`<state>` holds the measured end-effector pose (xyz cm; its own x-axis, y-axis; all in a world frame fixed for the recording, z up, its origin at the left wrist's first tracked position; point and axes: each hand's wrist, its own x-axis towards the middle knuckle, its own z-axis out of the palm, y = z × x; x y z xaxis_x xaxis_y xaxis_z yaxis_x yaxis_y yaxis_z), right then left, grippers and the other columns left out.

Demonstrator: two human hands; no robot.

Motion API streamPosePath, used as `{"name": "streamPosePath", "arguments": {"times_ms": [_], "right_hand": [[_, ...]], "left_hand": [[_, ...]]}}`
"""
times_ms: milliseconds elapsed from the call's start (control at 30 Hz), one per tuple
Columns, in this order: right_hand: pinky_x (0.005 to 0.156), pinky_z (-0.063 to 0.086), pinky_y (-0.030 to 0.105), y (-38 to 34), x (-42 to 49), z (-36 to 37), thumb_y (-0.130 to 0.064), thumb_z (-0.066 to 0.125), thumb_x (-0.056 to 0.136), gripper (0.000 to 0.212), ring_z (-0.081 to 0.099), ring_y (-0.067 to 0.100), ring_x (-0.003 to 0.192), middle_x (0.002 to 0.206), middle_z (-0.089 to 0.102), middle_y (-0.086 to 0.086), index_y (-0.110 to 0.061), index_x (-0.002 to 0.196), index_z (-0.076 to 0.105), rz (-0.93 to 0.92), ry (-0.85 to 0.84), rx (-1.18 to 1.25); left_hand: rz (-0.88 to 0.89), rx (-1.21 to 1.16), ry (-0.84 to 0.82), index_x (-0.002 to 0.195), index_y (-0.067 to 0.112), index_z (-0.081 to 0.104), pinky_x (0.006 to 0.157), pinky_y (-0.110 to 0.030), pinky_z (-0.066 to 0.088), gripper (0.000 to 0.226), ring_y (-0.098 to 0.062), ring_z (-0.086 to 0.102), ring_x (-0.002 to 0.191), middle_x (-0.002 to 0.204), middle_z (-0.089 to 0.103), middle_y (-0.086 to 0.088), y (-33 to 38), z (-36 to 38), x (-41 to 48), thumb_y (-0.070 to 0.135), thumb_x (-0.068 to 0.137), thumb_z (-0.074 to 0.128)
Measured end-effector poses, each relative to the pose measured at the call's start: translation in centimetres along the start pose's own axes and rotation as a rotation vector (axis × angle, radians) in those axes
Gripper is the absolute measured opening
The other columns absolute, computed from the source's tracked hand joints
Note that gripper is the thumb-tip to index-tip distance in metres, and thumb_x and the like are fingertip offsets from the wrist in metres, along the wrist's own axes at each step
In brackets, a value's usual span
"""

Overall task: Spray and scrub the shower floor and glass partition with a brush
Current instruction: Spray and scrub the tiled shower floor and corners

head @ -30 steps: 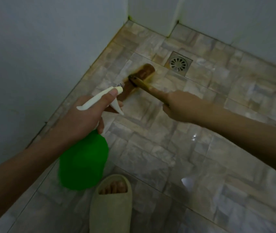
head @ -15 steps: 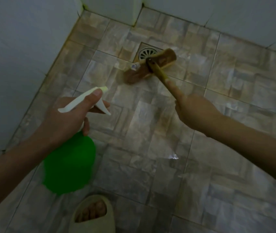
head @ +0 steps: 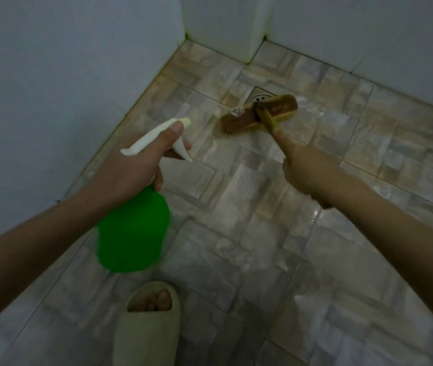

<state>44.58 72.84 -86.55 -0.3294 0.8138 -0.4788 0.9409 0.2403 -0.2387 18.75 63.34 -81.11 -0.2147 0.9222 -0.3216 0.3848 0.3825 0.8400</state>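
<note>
My left hand (head: 136, 167) is wrapped around the white trigger head of a green spray bottle (head: 133, 233), thumb lying along the top and nozzle aimed at the floor ahead. My right hand (head: 305, 170) grips the handle of a brown scrub brush (head: 260, 114), index finger stretched along the handle. The brush head lies flat on the wet stone-pattern tiled floor (head: 249, 207), partly covering the metal floor drain (head: 260, 96). No glass partition shows.
Pale walls (head: 51, 88) close the floor in on the left and at the back, with a protruding corner column (head: 223, 27). My foot in a cream slide sandal (head: 146, 328) stands at the bottom centre. Wet tiles stretch to the right.
The brush has swept from left of the drain onto the drain's edge, with its head turned. Both hands moved as the view swung; the bottle stays in my left hand.
</note>
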Motion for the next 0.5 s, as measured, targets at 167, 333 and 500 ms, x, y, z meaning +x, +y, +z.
{"name": "streamPosePath", "arguments": {"times_ms": [167,333,500], "right_hand": [[0.045,0.043,0.029,1.9,-7.9,2.0,-0.004,0.037,0.095,0.079,0.052,0.019,0.053,0.071,0.049,0.007,-0.043,0.15,-0.003,0.052,-0.012,0.037],[0.047,0.051,0.034,3.8,-9.9,2.1,-0.003,0.036,0.095,0.082,0.056,0.021,0.052,0.072,0.054,0.01,-0.046,0.149,-0.007,0.116,-0.027,0.039],[0.042,0.051,0.032,4.7,-10.7,1.5,0.001,0.037,0.092,0.088,0.059,0.024,0.057,0.093,0.056,0.016,-0.051,0.147,-0.01,0.127,-0.015,0.141]], "left_hand": [[0.063,0.081,0.052,0.099,0.035,0.077,0.06,-0.027,0.048,0.039,-0.014,0.058,0.045,0.096,0.078,0.017,1.5,-0.6,-3.6,0.059,0.097,0.047],[0.072,0.074,0.042,0.097,0.032,0.075,0.06,-0.031,0.05,0.039,-0.017,0.057,0.045,0.103,0.078,0.017,3.9,0.0,-7.4,0.058,0.096,0.046],[0.081,0.021,0.074,0.098,0.015,0.076,0.045,-0.017,0.046,0.043,-0.009,0.053,0.041,0.095,0.078,0.015,5.9,1.5,-10.2,0.043,0.104,0.045]]}}
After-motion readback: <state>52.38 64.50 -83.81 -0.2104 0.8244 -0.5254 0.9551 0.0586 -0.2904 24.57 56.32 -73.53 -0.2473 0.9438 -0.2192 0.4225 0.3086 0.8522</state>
